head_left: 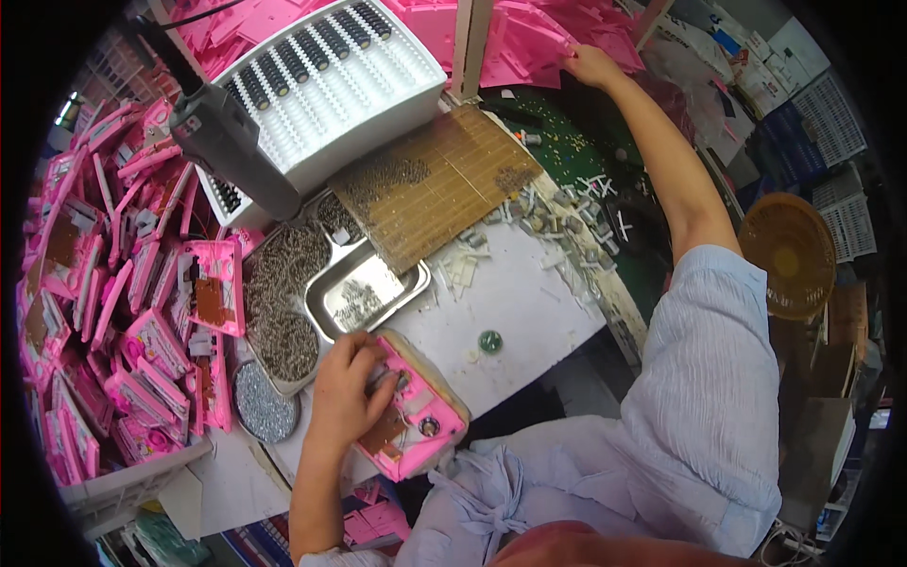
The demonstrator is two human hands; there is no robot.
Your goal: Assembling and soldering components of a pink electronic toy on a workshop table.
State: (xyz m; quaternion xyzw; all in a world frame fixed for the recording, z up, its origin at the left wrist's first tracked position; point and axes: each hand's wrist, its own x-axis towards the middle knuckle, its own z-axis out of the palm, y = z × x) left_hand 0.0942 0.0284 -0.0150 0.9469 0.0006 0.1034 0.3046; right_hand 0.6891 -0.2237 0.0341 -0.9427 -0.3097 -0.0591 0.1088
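Note:
Near my body a pink plastic toy casing [413, 460] lies open-side up on a padded block, with a brown board and a round dark part inside it. My left hand [348, 389] is bent over its left side, fingers curled onto the casing and the parts in it. My right arm stretches to the far right, where my right hand [593, 66] closes its fingertips on the edge of a pink plastic panel [534, 47] in a heap of similar panels. The palm side of both hands is hidden.
Stacked pink casings [142, 321] fill a crate at left. A tray of screws [283, 293], a steel dish [364, 293], a brown board [435, 184] and a white rack [331, 94] stand beyond. An electric screwdriver [231, 142] hangs above. Small motors [567, 222] lie right.

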